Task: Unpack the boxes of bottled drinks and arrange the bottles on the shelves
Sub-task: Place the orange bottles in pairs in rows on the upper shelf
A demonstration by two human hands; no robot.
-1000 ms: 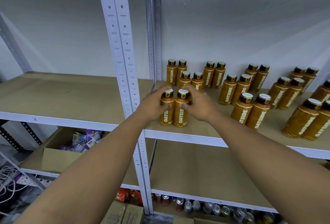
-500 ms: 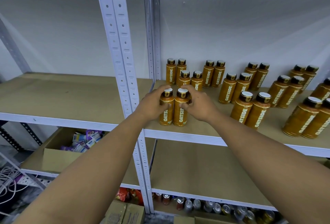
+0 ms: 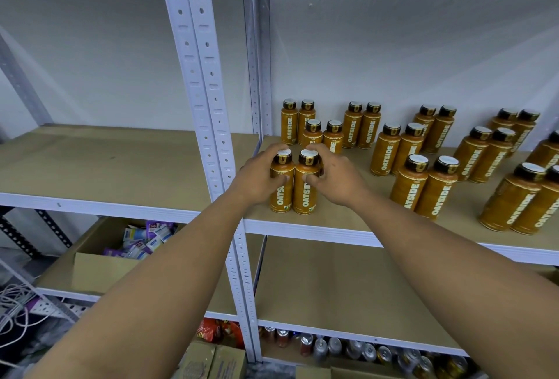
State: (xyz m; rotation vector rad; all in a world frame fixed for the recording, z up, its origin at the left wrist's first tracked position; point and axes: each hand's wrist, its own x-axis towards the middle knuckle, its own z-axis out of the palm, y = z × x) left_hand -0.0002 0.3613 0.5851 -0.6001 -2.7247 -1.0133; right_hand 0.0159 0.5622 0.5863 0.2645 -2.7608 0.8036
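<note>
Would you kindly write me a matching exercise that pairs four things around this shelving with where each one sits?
Things:
1. Two orange plastic bottles, gripped by the left hand and right hand
2. Open brown cardboard box of small packets
3. Row of metal drink cans
4. Tangle of white cables

Places:
A. Right bay, lowest shelf in view
B. Right bay, front left corner of the bottle shelf
C. Bottom left corner of the view
D. Left bay, one shelf below bottle level

Pairs: 1-B, 2-D, 3-A, 4-C
</note>
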